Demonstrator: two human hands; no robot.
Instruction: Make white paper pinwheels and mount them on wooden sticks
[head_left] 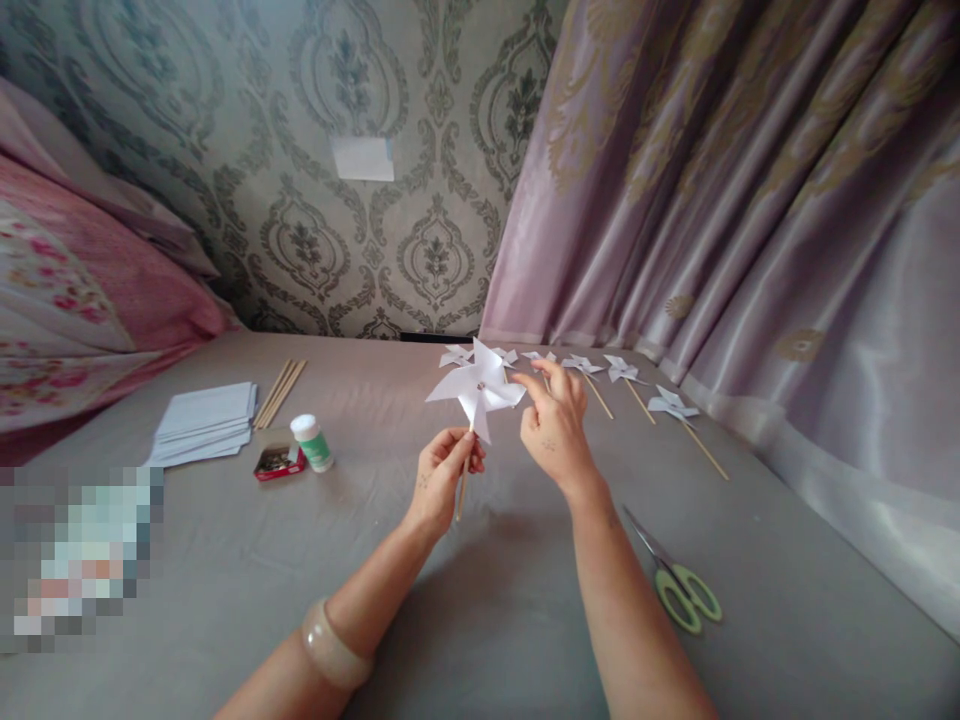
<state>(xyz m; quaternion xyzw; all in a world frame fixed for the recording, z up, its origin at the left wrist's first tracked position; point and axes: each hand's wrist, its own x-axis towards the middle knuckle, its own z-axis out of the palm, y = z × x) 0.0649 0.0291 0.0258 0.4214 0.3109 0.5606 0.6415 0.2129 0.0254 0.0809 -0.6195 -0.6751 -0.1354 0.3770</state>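
Note:
A white paper pinwheel (480, 388) on a thin wooden stick stands upright in front of me. My left hand (444, 475) is closed round the stick just below the blades. Beside the blades on the right is my right hand (555, 425), its fingers apart and holding nothing. The index fingertip is close to a blade's tip; whether it touches I cannot tell. Behind the hands lie several finished pinwheels (673, 402) on sticks, some partly hidden by my right hand and the held pinwheel.
Left of my hands are a stack of white paper (204, 422), wooden sticks (280, 394), a red tin (279, 462) of small metal pieces and a white-and-green bottle (311, 443). Scissors (679, 580) with green handles lie beside my right forearm. Curtains (675, 180) border the right side.

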